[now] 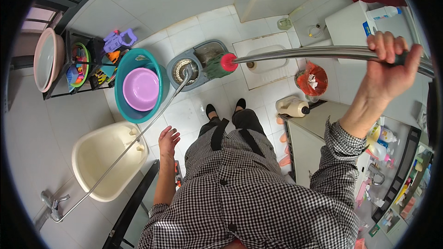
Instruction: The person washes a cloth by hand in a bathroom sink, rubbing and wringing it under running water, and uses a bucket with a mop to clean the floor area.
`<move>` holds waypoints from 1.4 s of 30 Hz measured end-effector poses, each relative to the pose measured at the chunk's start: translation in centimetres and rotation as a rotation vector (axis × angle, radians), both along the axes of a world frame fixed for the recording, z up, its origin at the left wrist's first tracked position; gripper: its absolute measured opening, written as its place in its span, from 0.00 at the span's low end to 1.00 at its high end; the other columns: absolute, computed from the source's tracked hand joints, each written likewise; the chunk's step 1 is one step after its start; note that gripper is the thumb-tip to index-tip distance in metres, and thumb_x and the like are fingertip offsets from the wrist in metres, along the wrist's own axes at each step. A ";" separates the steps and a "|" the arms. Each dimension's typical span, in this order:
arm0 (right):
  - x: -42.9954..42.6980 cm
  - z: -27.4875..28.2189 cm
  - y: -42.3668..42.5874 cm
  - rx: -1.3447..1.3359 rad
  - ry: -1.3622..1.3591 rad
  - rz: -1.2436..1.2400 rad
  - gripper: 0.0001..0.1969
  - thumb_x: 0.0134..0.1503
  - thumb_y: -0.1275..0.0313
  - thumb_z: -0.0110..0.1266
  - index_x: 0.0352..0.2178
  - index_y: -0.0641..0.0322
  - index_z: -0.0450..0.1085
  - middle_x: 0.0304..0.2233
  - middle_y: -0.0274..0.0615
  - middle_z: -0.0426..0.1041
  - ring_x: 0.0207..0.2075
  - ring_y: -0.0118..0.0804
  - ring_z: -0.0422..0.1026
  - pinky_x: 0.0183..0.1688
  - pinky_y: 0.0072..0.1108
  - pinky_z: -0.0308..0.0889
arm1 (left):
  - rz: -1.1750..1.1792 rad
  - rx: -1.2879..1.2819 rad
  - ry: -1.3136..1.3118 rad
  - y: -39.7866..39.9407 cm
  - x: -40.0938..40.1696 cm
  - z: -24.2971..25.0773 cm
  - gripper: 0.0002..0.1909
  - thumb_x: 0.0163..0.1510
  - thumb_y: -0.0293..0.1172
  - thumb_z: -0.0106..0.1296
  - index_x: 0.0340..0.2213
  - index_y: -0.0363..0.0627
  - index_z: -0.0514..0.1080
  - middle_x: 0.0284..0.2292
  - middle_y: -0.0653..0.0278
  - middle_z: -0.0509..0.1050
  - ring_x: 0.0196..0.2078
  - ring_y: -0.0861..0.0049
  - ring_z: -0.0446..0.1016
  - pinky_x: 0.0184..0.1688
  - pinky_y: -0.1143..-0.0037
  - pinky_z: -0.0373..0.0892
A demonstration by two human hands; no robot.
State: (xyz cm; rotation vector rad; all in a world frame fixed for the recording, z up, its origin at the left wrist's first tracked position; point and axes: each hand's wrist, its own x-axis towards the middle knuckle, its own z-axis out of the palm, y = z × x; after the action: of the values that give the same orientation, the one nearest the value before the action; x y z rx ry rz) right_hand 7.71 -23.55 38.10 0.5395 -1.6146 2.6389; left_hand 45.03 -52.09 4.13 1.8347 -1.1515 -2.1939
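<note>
My right hand [389, 62] is wrapped around the upper end of a metal mop pole [304, 53]. The pole runs left to a red connector [228, 62] with a green mop head [215, 67], which is over the right edge of a grey two-part mop bucket [197, 82]. A perforated metal spin basket [180, 72] fills the bucket's left part, and a shower head [188, 72] lies over it. Its metal hose [128, 148] stretches to a wall faucet [53, 203]. Empty, with fingers apart, my left hand [169, 141] hangs beside my body.
Left of the bucket stand a teal tub [119, 98] holding a purple basin [141, 89], and a cream baby bath [78, 159]. A squat toilet [273, 72], a red-lined trash bin [320, 89], a large bottle [292, 106] and a cabinet [304, 141] are on the right.
</note>
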 end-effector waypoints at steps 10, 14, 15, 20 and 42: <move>1.8 3.3 5.3 0.001 -0.036 0.061 0.13 0.41 0.66 0.48 0.14 0.58 0.52 0.10 0.32 0.49 0.17 0.26 0.49 0.27 0.19 0.47 | 0.069 0.004 -0.013 2.1 1.1 -0.1 0.16 0.44 0.26 0.45 0.38 0.42 0.62 0.31 0.59 0.70 0.30 0.69 0.71 0.28 0.77 0.69; 1.6 -1.3 6.0 0.119 -0.010 -0.122 0.17 0.51 0.59 0.42 0.14 0.57 0.56 0.11 0.31 0.49 0.17 0.27 0.50 0.26 0.20 0.48 | 0.008 0.007 -0.020 3.5 0.2 0.0 0.16 0.44 0.26 0.45 0.38 0.42 0.62 0.31 0.59 0.69 0.31 0.69 0.71 0.29 0.76 0.69; 1.5 -2.7 6.2 0.132 -0.023 -0.218 0.17 0.51 0.59 0.42 0.14 0.57 0.56 0.10 0.31 0.49 0.16 0.27 0.50 0.25 0.20 0.48 | -0.005 0.009 -0.011 3.8 -0.1 0.1 0.16 0.45 0.26 0.45 0.38 0.42 0.62 0.32 0.59 0.69 0.31 0.69 0.71 0.29 0.76 0.69; 0.1 -11.8 10.5 0.166 -0.134 -0.597 0.16 0.48 0.67 0.49 0.12 0.60 0.56 0.09 0.35 0.54 0.14 0.27 0.52 0.20 0.20 0.52 | -0.057 -0.004 -0.034 5.3 0.0 0.7 0.17 0.45 0.27 0.46 0.39 0.42 0.61 0.33 0.58 0.68 0.32 0.69 0.70 0.30 0.75 0.68; -3.8 -42.6 38.5 0.323 -0.922 -1.095 0.29 0.43 0.73 0.55 0.45 0.68 0.51 0.33 0.49 0.62 0.29 0.43 0.64 0.25 0.29 0.65 | -0.324 -0.042 -0.334 7.2 0.7 0.7 0.17 0.45 0.26 0.46 0.40 0.40 0.62 0.30 0.62 0.70 0.28 0.74 0.71 0.26 0.78 0.69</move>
State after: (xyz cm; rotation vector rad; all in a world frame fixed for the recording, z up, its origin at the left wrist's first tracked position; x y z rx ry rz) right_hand 3.91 14.92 -4.49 -1.3649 -1.6728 1.7539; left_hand 45.72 -44.85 4.83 2.1902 -1.6476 -2.0342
